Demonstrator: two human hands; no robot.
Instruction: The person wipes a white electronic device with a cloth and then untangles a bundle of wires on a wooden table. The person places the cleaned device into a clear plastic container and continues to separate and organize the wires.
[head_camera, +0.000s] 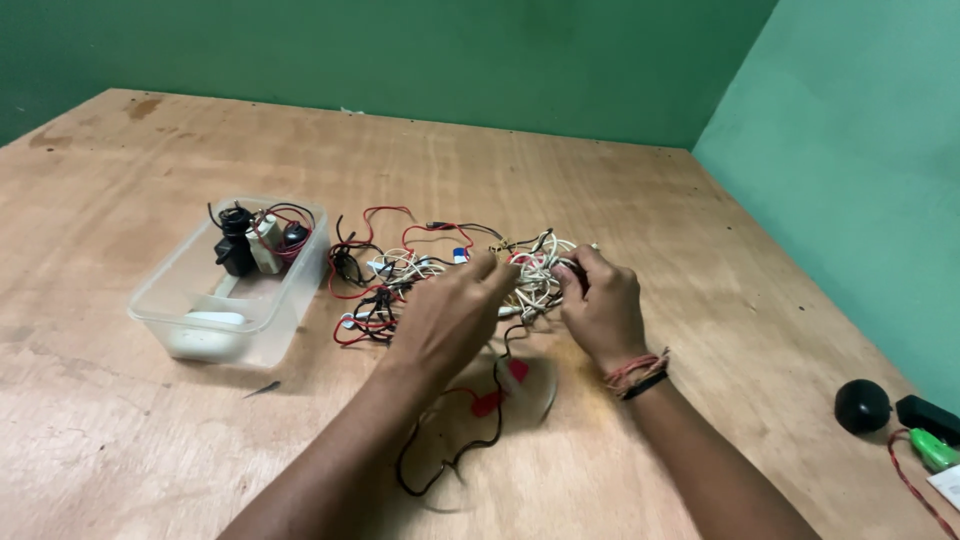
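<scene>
— Where are your hands?
— Mid-frame, on the tangle of white, red and black wires (440, 275). Your left hand (445, 320) pinches white strands with curled fingers; your right hand (600, 305) closes around the white bundle's right end.
— And left of it?
— A clear plastic tub (185, 305) on the plywood table (650, 200), holding small black parts.

Matt, stained plywood table (620, 200), clear plastic tub (200, 290), glossy plastic-coated wires (440, 265), matt painted walls (560, 50)
</scene>
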